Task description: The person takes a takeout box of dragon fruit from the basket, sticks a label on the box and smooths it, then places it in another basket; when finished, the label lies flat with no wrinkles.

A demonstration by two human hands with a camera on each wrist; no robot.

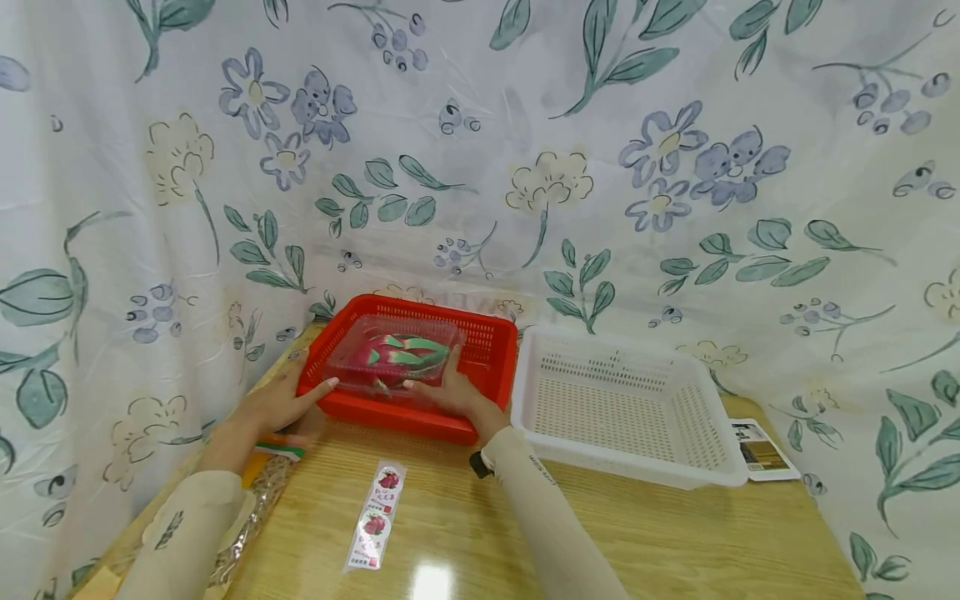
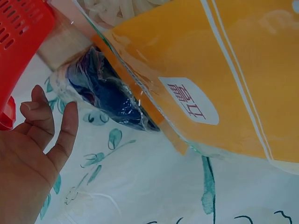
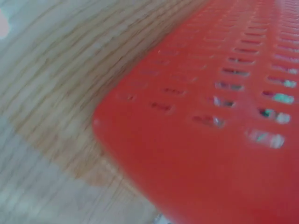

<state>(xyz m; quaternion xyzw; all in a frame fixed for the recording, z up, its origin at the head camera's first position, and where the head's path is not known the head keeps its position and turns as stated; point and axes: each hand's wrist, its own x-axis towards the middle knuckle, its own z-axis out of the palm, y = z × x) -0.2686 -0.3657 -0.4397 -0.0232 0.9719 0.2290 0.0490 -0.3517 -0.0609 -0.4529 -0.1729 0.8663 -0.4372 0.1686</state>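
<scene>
A clear plastic box point(image 1: 351, 354) with pink and green dragon fruit point(image 1: 408, 352) in it sits inside the red basket point(image 1: 420, 422). My right hand point(image 1: 459, 392) is at the box's front right corner, its thumb along the front and a finger at the right side. My left hand point(image 1: 281, 406) is by the basket's left front corner, apart from the box. In the left wrist view its fingers are loosely bent around nothing, beside the red basket point(image 2: 21, 32). The right wrist view shows only the red basket's side point(image 3: 187, 154) and the table; the hand is out of sight there.
A white basket point(image 1: 626, 462) stands right of the red one, with a flat printed card-like item point(image 1: 763, 450) beyond it. A dragon-fruit sticker strip point(image 1: 375, 517) lies in front. At left are an orange-edged bag point(image 1: 281, 448) and dark plastic-wrapped item point(image 2: 105, 91). A floral curtain point(image 1: 480, 167) hangs behind.
</scene>
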